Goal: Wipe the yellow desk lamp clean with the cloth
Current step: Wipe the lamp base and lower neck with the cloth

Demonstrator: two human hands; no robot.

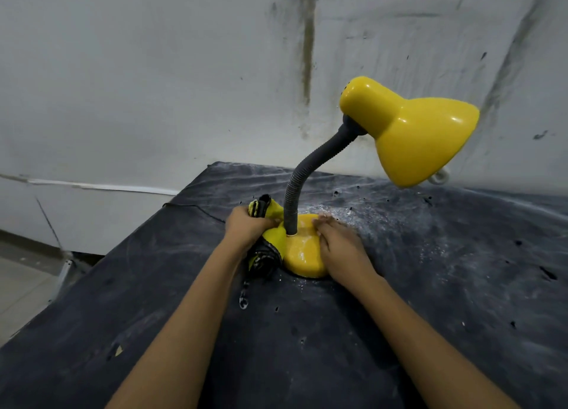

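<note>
Left hand (249, 224) gripping yellow-and-black cloth (270, 239), pressing against yellow desk lamp (307, 251) base; right hand (341, 248) lying flat, fingers together, steadying base on dark table (430, 285).

A rough workroom: stained wall (184, 70), dusty (pitted) black table (430, 285).

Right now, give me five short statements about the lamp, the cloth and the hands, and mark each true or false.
1. The left hand holds the cloth against the lamp's base. True.
2. The right hand grips the shade. False: it rests on the base.
3. The lamp's neck is grey and bent. True.
4. The lamp lies on its side. False: it stands on its base.
5. The cloth is plain white. False: it is yellow and black.
</note>
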